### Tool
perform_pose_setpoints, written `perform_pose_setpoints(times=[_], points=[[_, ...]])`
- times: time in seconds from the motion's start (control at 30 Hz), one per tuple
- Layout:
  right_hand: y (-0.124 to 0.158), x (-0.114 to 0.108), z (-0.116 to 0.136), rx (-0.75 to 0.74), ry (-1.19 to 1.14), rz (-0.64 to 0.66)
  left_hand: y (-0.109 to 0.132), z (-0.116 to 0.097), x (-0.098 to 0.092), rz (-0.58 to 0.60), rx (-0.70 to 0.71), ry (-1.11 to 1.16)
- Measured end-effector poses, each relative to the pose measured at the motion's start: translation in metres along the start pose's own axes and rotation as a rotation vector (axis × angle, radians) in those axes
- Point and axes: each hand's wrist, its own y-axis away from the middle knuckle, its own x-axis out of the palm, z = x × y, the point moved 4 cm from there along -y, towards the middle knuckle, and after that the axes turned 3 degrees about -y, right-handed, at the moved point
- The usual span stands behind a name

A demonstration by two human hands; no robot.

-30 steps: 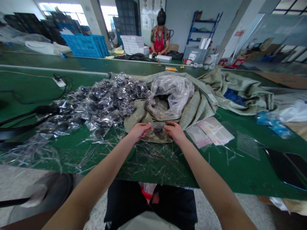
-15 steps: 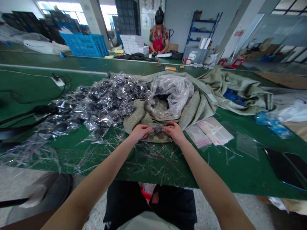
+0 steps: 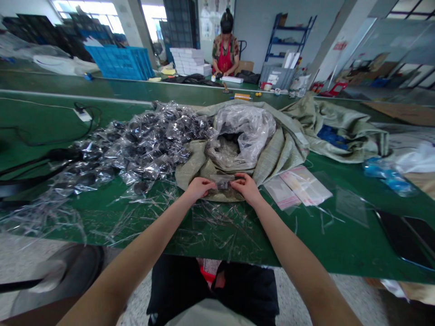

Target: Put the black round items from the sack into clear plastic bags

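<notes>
Between my two hands is a small clear plastic bag [image 3: 223,182] with something dark inside, whose kind I cannot make out. My left hand [image 3: 201,187] pinches its left side, and my right hand [image 3: 246,187] pinches the right side. Both hands are just above the front edge of a woven sack [image 3: 268,158]. A crumpled clear plastic liner [image 3: 253,131] fills the sack's open mouth. Left of the sack lies a large heap of dark items in clear bags [image 3: 149,136]. Flat clear bags [image 3: 302,185] are stacked to the right.
Thin plastic strips [image 3: 227,224] litter the green table [image 3: 136,237] near its front edge. Phone-like black slabs [image 3: 404,237] lie at the right. Another woven sack [image 3: 353,136] sits further back. Across the table, a person in a red apron [image 3: 224,59] works beside white boxes [image 3: 190,62].
The bag between my fingers now lies flatter, with its upper edge showing more clearly. My right-hand fingers have curled in slightly. Both hands stay in nearly the same place.
</notes>
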Motion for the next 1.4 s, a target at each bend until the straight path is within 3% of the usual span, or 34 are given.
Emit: perform_pose_setpoints(times=[0.13, 0.23, 0.3, 0.43, 0.6, 0.67, 0.77, 0.83, 0.93, 1.0, 1.07, 1.1, 1.23, 1.3, 1.4], points=[[-0.003, 0.001, -0.001, -0.09, 0.159, -0.014, -0.005, -0.002, 0.002, -0.154, 0.051, -0.245], [-0.001, 0.004, 0.002, -0.097, 0.166, -0.004, -0.009, 0.001, 0.003, -0.191, 0.041, -0.258], [0.001, 0.006, 0.006, -0.07, 0.129, 0.032, -0.01, 0.001, 0.004, -0.14, 0.072, -0.236], [0.005, 0.006, 0.012, 0.002, 0.046, 0.081, 0.002, -0.013, 0.004, -0.047, 0.29, -0.173], [0.012, 0.013, 0.025, 0.017, -0.115, 0.078, 0.031, -0.03, 0.004, 0.104, 0.297, -0.02], [0.015, 0.016, 0.035, 0.016, -0.114, 0.089, 0.036, -0.035, -0.003, 0.097, 0.317, 0.01], [0.017, 0.008, 0.058, -0.063, 0.046, 0.07, 0.026, -0.044, -0.035, -0.043, 0.319, 0.028], [0.016, -0.01, 0.073, -0.152, 0.213, 0.015, 0.009, -0.061, -0.074, -0.249, 0.374, -0.03], [0.013, -0.045, 0.085, -0.291, 0.468, -0.103, -0.021, -0.106, -0.139, -0.651, 0.514, -0.302], [0.012, -0.067, 0.086, -0.367, 0.623, -0.201, -0.044, -0.139, -0.173, -0.854, 0.501, -0.541], [0.012, -0.083, 0.084, -0.418, 0.789, -0.259, -0.069, -0.167, -0.193, -0.951, 0.444, -0.801], [0.013, -0.089, 0.084, -0.426, 0.882, -0.263, -0.083, -0.175, -0.198, -0.936, 0.359, -0.932], [0.019, -0.116, 0.084, -0.247, 1.264, -0.233, -0.134, -0.19, -0.193, -0.692, 0.072, -1.236], [0.025, -0.13, 0.083, -0.088, 1.374, -0.168, -0.153, -0.198, -0.176, -0.67, 0.075, -1.257], [0.034, -0.141, 0.077, 0.097, 1.408, -0.041, -0.181, -0.205, -0.124, -0.547, 0.201, -1.305]])
